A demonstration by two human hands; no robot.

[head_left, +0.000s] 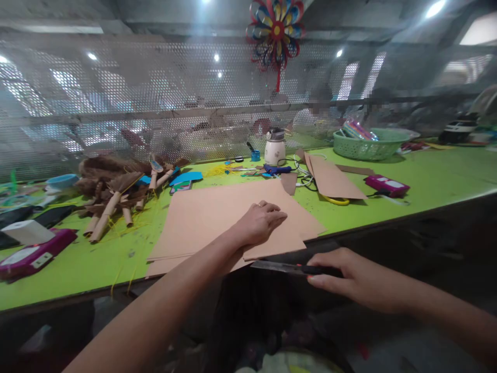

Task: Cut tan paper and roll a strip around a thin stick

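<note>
In the head view, the left hand (258,223) lies at the centre of the frame on a stack of cardboard sheets (209,217). Its grip is loose, fingers bent and resting on the top sheet, closed around nothing. The sheets lie flat on the green bench (427,181), and their near corner juts over the bench's front edge. Lower right of centre, the right hand (349,277) has its grip closed around the dark handle of a cutter (287,268). The long blade points left and ends just below that overhanging corner; whether it touches the cardboard cannot be told. To the left of the sheets sits a heap of rolled brown paper tubes (112,199), and a magenta box (31,254) and a white block (27,231) lie in the lower left. Behind the sheets are a scrap of blue paper (186,177), a blue glue gun (276,169), a white jar (275,149) and a small blue cup (255,155). To the right lie a loose cardboard piece (332,178) and a second magenta box (386,185), with a green basket (365,146) at the upper right. A perforated screen (116,103) closes off the back of the bench, and a coloured paper flower (276,31) hangs at the top centre. Nothing lies between the two hands and the sheets.
</note>
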